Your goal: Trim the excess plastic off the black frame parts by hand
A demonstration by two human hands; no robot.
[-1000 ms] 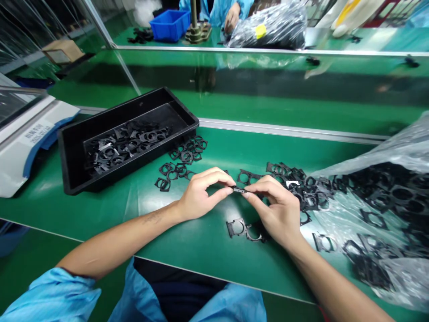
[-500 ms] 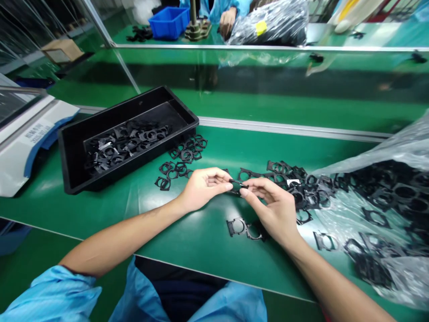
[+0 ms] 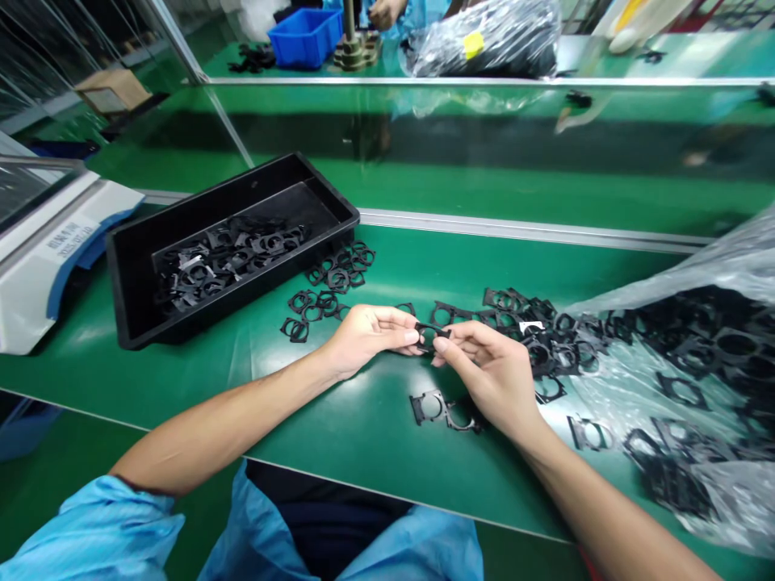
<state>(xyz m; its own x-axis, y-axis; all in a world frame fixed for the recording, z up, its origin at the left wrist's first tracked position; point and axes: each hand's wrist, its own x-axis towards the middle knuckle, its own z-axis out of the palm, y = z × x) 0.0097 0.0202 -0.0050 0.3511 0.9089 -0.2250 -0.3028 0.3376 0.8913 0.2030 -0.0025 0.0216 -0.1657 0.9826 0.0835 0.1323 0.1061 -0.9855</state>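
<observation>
Between my two hands is a small black plastic ring-shaped part (image 3: 431,329), a flat frame with a round hole. My left hand (image 3: 375,335) pinches its left end, and my right hand (image 3: 488,363) pinches its right end. Just below them, two similar frames (image 3: 431,406) lie flat on the green table (image 3: 339,436), one partly behind my right hand. A loose pile of the same black parts (image 3: 557,343) spreads to the right of my right hand. More ring parts (image 3: 327,303) lie to the left of my left hand.
A black tray (image 3: 242,319) with many such parts stands at the left, next to a white and blue machine (image 3: 66,242). A clear plastic bag (image 3: 630,379) of parts lies at the right. Across a clear partition are a blue bin (image 3: 306,39) and another person's hand (image 3: 386,12).
The part in my fingers has tilted, so its round hole now faces me more. My hands have barely moved. Across the partition, the other person's hand has lifted from the wrapped bundle.
</observation>
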